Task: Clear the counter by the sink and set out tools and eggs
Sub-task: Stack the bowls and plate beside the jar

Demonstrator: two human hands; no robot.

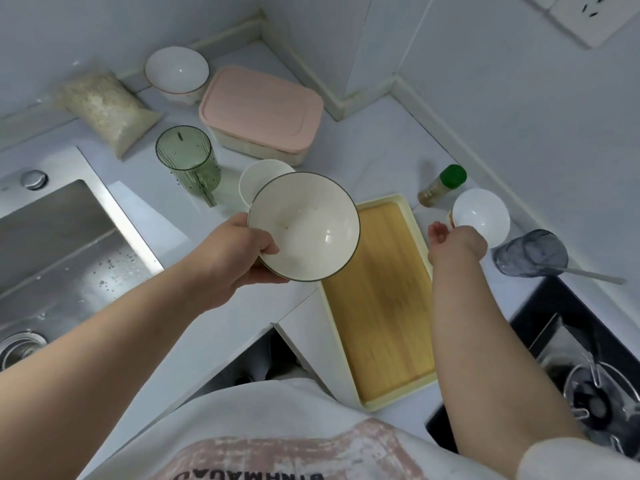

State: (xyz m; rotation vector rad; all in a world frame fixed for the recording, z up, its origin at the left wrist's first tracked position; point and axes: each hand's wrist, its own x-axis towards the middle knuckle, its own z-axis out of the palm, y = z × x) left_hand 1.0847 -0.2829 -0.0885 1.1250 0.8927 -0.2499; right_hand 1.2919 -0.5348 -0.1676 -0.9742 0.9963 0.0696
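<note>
1. Head view: the left hand (239, 258) holds the dark-rimmed bowl (304, 226) up above the counter (374, 157). Its thumb lies over the near-left rim and its fingers are curled beneath. The bowl is tilted, its mouth facing up toward the camera.
2. The left forearm reaches in from the near left, crossing the counter strip beside the sink (69, 237).
3. The right hand (453, 242) is stretched far right to the small white bowl (481, 216) and seems to touch its near rim. With the back of the hand turned to the camera, I cannot tell whether the fingers grip it.
4. A wood-lined tray (381, 306) lies between the two arms, its long side running near to far, its bare surface open.
5. A small white cup (258, 183) is partly hidden just behind the held bowl, with a green ribbed cup (188, 161) to its left.
6. A green-capped spice bottle (441, 185) lies tilted just beyond the tray's far right corner, close to the small white bowl.
7. A blue-grey glass (530, 252) lies tipped to the right of the right hand, near the stove edge.
8. Along the far wall sit a pink-lidded box (259, 109), a white bowl (176, 72) and a bag of grain (104, 105).
</note>
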